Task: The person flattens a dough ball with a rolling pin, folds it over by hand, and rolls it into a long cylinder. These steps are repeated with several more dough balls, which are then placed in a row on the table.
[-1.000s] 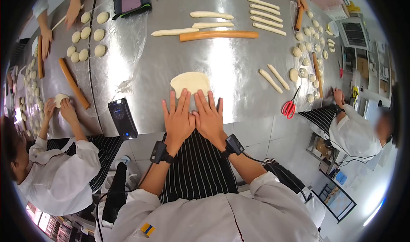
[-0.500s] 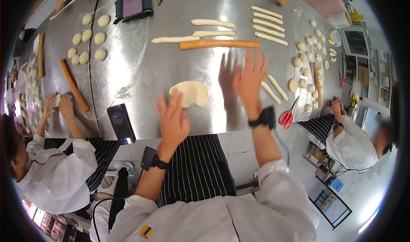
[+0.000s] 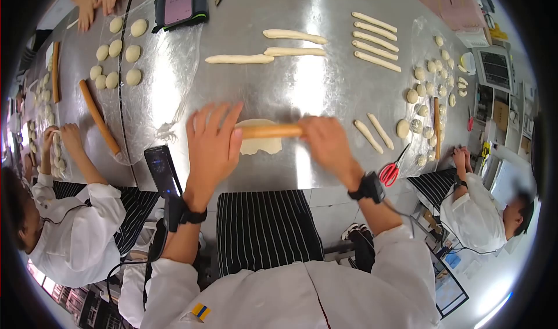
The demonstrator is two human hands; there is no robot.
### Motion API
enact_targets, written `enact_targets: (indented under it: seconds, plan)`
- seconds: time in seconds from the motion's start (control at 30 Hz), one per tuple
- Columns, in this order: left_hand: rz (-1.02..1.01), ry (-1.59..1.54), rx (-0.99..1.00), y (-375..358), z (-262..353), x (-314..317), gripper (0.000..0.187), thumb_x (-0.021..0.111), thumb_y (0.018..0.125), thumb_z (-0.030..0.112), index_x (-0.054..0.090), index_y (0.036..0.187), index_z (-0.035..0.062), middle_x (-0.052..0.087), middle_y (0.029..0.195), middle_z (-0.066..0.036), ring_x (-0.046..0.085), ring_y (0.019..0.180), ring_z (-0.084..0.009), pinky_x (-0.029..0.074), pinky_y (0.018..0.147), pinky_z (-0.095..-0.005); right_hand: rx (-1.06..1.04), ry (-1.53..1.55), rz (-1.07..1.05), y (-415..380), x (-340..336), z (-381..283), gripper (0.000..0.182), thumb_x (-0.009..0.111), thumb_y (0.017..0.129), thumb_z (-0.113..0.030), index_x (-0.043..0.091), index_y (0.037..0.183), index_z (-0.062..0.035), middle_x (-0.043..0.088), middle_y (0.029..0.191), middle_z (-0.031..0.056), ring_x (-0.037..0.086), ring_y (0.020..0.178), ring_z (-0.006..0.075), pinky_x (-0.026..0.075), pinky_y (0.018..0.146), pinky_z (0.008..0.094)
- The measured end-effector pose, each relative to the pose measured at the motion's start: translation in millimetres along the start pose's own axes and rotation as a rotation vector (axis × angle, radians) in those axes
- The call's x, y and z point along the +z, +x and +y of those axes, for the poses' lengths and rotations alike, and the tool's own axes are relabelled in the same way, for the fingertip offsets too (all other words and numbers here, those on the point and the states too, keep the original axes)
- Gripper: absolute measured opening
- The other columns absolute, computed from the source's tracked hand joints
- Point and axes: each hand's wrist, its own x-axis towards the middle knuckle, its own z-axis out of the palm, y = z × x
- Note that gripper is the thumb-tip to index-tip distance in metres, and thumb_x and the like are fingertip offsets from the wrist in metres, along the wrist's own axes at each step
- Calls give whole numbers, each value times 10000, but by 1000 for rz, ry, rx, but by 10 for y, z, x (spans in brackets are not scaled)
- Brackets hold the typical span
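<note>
A flattened piece of dough (image 3: 260, 147) lies on the steel table in front of me, with a wooden rolling pin (image 3: 270, 132) across it. My right hand (image 3: 330, 146) is closed around the pin's right end. At the other end, my left hand (image 3: 212, 146) rests over the pin with its fingers stretched out and apart; its palm hides that end. Beyond the pin lie three dough strips, among them a long one (image 3: 295, 36). To the right of my right hand are two shorter dough strips (image 3: 368, 136).
Red-handled scissors (image 3: 389, 173) lie at the table's front edge, right. A phone (image 3: 164, 169) sits near my left forearm. Dough balls (image 3: 133, 53) rest on plastic sheeting at left, more at right. Another rolling pin (image 3: 99, 117) lies left. Co-workers stand at both sides; other hands (image 3: 99, 3) show at the far edge.
Both hands were apart and empty above the table. The rolling pin has come from beside the far strips down onto the flattened dough, with my right hand now gripping it.
</note>
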Motion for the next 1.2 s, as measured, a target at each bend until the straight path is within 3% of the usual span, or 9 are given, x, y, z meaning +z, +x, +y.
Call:
enact_targets:
  seconds: [0.1,0.23,0.33,0.47,0.63,0.77,0.87,1.1,1.2]
  plan:
    - [-38,-131,-230,-454,-161,444,495,577,1051,215,618,1509,30,602,1495,-146,508,1410,-424,377,1190,-616,20,-2,42,-107,269,-236,321,770,914,-96,681,1221,-72,687,1191,56,675,1072,247,489,918,387]
    - [127,54,-163,-554,-290,675,528,522,1059,178,579,1569,52,477,1681,-190,369,1556,-520,300,1269,-628,180,32,-87,-238,616,-291,486,761,948,-201,630,1397,-67,625,1447,119,600,1338,305,459,1098,457]
    - [130,96,-221,-434,-271,770,564,529,1047,205,562,1596,81,428,1726,-173,268,1614,-529,213,1300,-659,291,-123,-134,-160,640,-335,861,632,1026,-437,285,1731,-84,287,1788,166,203,1667,412,151,1323,659]
    - [143,207,-171,-159,-361,740,609,550,1034,245,524,1626,105,396,1733,-190,227,1619,-536,149,1296,-707,329,-121,-78,44,771,-164,803,616,1045,-409,315,1725,-105,273,1791,169,212,1655,442,138,1304,700]
    - [296,184,-384,654,-518,649,632,555,1037,260,462,1641,102,414,1630,-236,361,1482,-516,236,1218,-708,380,-244,201,741,638,118,739,613,1057,-393,360,1712,-163,253,1773,220,202,1638,483,110,1247,794]
    - [495,141,-383,897,-654,545,514,566,1050,249,560,1536,83,507,1525,-196,440,1410,-454,293,1170,-648,422,-344,290,879,416,298,667,641,1046,-348,455,1651,-141,360,1689,250,300,1589,467,186,1258,726]
    - [316,100,-55,556,-623,466,377,625,1053,266,661,1374,72,609,1315,-119,517,1304,-362,339,1134,-589,142,-124,170,628,245,221,549,746,992,-332,604,1476,-113,563,1468,144,510,1379,378,338,1192,581]
    - [-122,19,13,393,-710,454,427,746,979,342,664,1267,37,614,1264,-117,542,1222,-360,402,1085,-495,189,-164,24,521,278,225,376,814,922,-247,684,1232,-79,654,1271,90,628,1193,287,421,1109,487]
    - [44,38,99,-154,-515,218,430,702,1006,300,646,1324,17,606,1312,-144,532,1234,-377,394,1085,-504,147,-72,92,61,126,-160,399,819,902,-245,698,1228,-50,664,1283,110,649,1169,306,467,1061,458]
